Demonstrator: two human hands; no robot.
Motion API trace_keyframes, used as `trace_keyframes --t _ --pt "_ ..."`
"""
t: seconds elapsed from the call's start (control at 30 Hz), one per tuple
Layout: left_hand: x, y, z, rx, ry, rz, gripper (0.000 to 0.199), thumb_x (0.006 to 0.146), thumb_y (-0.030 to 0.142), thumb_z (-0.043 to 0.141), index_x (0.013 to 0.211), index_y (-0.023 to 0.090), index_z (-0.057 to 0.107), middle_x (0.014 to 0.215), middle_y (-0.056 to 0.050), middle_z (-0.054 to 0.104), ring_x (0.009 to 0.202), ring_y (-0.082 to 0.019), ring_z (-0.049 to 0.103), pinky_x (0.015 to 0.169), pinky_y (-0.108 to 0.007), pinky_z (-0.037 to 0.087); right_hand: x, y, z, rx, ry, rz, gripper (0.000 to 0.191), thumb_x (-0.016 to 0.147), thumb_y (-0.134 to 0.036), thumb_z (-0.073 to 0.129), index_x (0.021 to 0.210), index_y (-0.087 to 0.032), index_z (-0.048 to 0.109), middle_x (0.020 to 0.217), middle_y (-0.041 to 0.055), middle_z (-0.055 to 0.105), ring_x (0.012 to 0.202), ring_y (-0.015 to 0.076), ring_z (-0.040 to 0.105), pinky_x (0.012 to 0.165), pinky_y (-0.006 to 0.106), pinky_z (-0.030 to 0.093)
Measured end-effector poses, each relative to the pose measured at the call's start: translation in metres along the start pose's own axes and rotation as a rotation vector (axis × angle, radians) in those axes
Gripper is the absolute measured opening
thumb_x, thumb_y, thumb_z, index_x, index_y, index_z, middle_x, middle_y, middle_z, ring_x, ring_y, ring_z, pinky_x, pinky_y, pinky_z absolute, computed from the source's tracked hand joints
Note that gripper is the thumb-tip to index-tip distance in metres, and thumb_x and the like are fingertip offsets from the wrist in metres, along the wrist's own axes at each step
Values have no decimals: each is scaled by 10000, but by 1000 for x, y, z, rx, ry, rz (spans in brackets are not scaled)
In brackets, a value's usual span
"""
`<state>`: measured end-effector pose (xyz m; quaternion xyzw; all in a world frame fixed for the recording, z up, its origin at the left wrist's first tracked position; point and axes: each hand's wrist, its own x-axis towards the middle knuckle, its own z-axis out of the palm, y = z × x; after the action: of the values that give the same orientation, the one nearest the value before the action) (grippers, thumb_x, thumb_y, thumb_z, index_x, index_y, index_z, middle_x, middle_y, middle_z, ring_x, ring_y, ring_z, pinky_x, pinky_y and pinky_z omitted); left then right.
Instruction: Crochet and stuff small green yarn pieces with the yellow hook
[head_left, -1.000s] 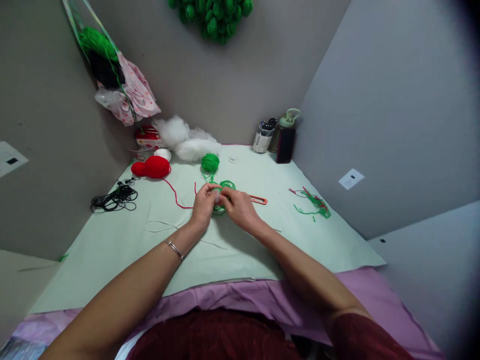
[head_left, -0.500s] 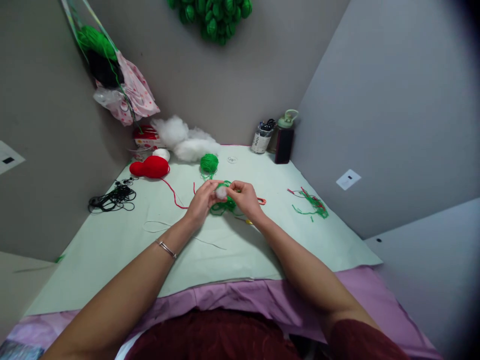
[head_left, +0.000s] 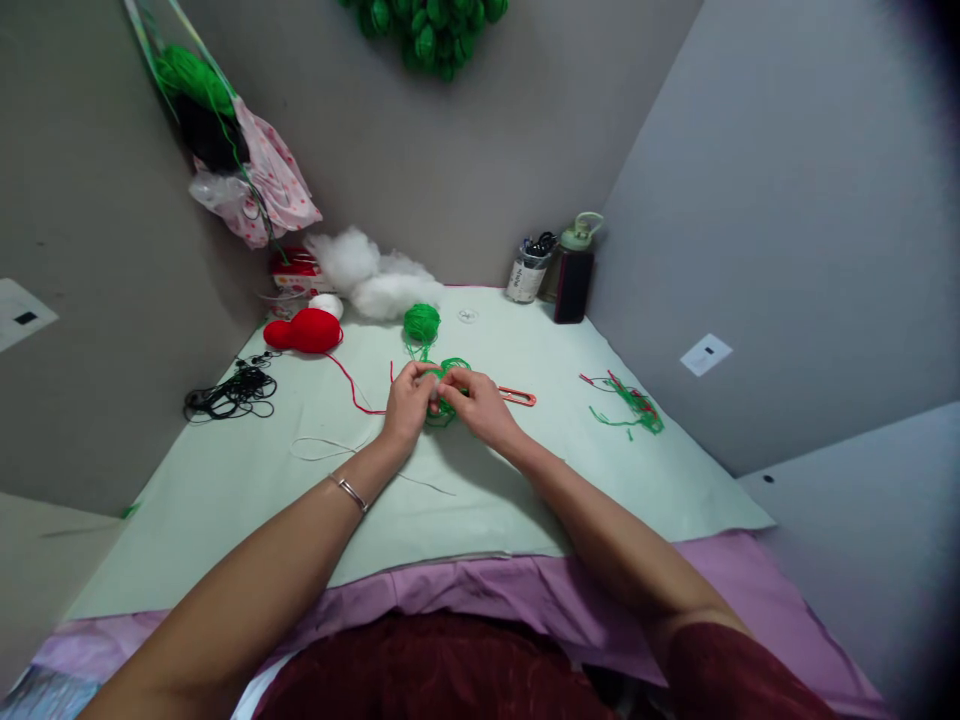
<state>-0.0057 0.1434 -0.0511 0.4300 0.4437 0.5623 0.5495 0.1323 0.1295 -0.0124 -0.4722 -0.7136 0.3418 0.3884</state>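
Observation:
My left hand (head_left: 409,402) and my right hand (head_left: 478,403) meet over the middle of the table, fingers closed and fingertips touching. Pinched between them is a small white tuft of stuffing (head_left: 436,392), mostly covered by the fingers. Loops of green yarn (head_left: 454,364) lie behind and beneath the hands; whether the fingers also hold any of it is hidden. A ball of green yarn (head_left: 421,323) sits just beyond, with strands trailing toward the hands. Right of my right hand lies an orange tool with a long open handle (head_left: 519,397), its other end covered.
At the left are a red stuffed piece (head_left: 306,331) with a yarn tail and tangled black cord (head_left: 234,392). White stuffing (head_left: 390,290) is heaped behind. A pen cup (head_left: 526,276) and bottle with a dark phone (head_left: 573,287) stand back right. Green and red scraps (head_left: 636,407) lie right.
My hands have drawn closer together, and the white tuft now shows less between the fingers. More of the orange tool shows, while a yellow-tipped item near my right wrist is out of sight.

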Motion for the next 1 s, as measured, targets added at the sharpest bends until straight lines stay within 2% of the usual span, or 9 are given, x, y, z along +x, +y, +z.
trace_keyframes --t 0.07,0.1,0.27,0.4,0.53,0.63,0.73,0.9,1.0 --pt "0 -1 1 -12 9 -22 309 1000 369 652 1213 145 657 1140 -84 699 919 -190 697 782 -372 619 0 0 4 -18 23 16 173 839 -269 595 677 -209 589 651 -23 637 637 142 518 635 258 354" --pt "-1 0 1 -27 6 -29 309 997 369 655 1212 146 658 1143 -84 699 926 -193 698 789 -376 619 0 1 4 -26 36 27 175 826 -269 607 664 -211 579 637 -26 626 629 142 513 624 258 343" --pt "-6 12 3 -156 -72 -42 169 947 310 680 1003 150 685 891 -20 690 745 -125 661 693 -255 575 6 11 -1 -27 99 94 147 778 -293 604 654 -213 593 594 -40 582 598 137 471 583 258 303" --pt "-8 23 3 -222 -155 -54 256 929 382 672 1027 151 727 916 -49 727 732 -128 687 744 -266 598 11 14 -10 34 111 135 191 740 -356 581 621 -208 564 564 -49 521 547 115 391 553 261 283" --pt "-8 23 2 -221 -187 -79 276 813 269 804 1048 144 733 906 -35 737 730 -117 696 780 -255 599 13 13 -17 85 83 144 275 726 -448 580 593 -219 506 527 -64 416 522 102 312 532 261 271" --pt "-10 18 6 -217 -185 -100 301 772 227 832 1029 140 702 856 -25 734 723 -120 700 789 -260 602 14 14 -20 74 99 140 279 730 -454 577 594 -222 500 531 -63 409 530 106 321 544 261 279" --pt "-13 14 11 -220 -173 -127 258 798 244 793 994 154 652 777 -15 710 685 -128 689 762 -286 609 14 16 -20 24 137 126 242 753 -411 577 618 -215 537 573 -44 496 575 121 394 581 263 296" --pt "-13 12 12 -217 -105 -110 221 790 244 740 961 192 609 681 48 606 642 -101 610 772 -288 605 8 13 -12 -39 122 111 222 798 -344 610 623 -218 559 567 -44 518 584 134 417 594 268 266" --pt "-8 11 9 -169 -57 -63 230 754 234 747 935 196 610 642 65 565 572 -91 533 660 -239 551 2 6 -6 -10 74 84 204 822 -330 613 653 -218 585 595 -38 549 597 137 442 607 264 285"
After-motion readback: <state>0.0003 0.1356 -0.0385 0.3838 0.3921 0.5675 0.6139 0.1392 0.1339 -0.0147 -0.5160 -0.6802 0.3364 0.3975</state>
